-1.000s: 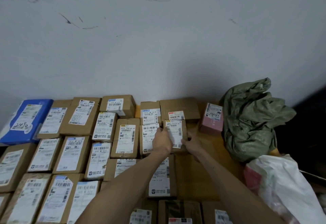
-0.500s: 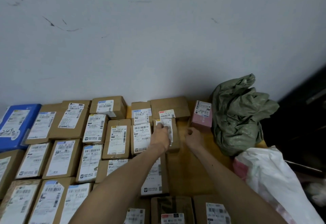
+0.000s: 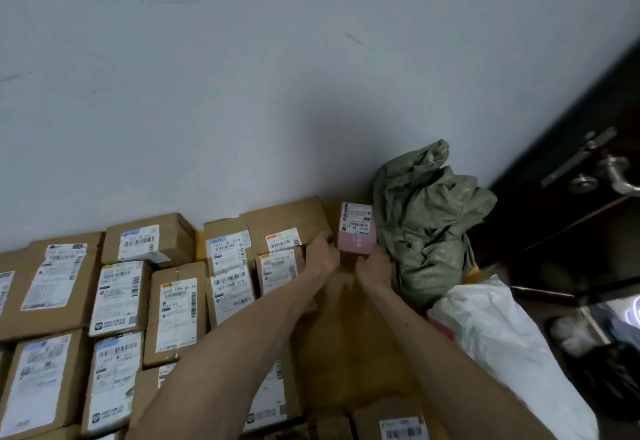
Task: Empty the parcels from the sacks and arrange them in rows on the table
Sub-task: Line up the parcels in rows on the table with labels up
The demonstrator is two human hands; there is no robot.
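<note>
— Parcels (image 3: pixel 176 315), whereabouts?
— Flat on the table (image 3: pixel 360 353), labels up, packed edge to edge in rows left of the pink box (image 3: pixel 358 231); back row tight against the wall (image 3: pixel 242 93).
— Pink box itself?
— Upright at the right end of the back row. Brown carton (image 3: pixel 287 221) just left of it, green sack (image 3: pixel 426 231) just right of it.
— Hands?
— Right hand (image 3: pixel 375 266) grasping the pink box at its near right corner, fingertips out of sight. Left hand (image 3: pixel 320 256) at the near left side of the pink box, fingers curled in the seam against the brown carton; clasping or merely touching, cannot tell.
— Open room?
— Bare tabletop in front of the pink box, between left forearm (image 3: pixel 242 335) and right forearm (image 3: pixel 433 342); narrow strip of table behind the pink box, up to the wall.
— Containers?
— Green sack crumpled and slumped, contents not visible. White sack (image 3: pixel 502 346) nearer than and right of the pink box, bulging; pink patch at its left edge, nature unclear.
— Hidden or cut off?
— Parcels far left of the pink box and nearest the camera clipped by the frame. One parcel largely under the left forearm. Label print too blurred to read. Dark door (image 3: pixel 571 231) with metal handle (image 3: pixel 613 169) right of the green sack, dim.
</note>
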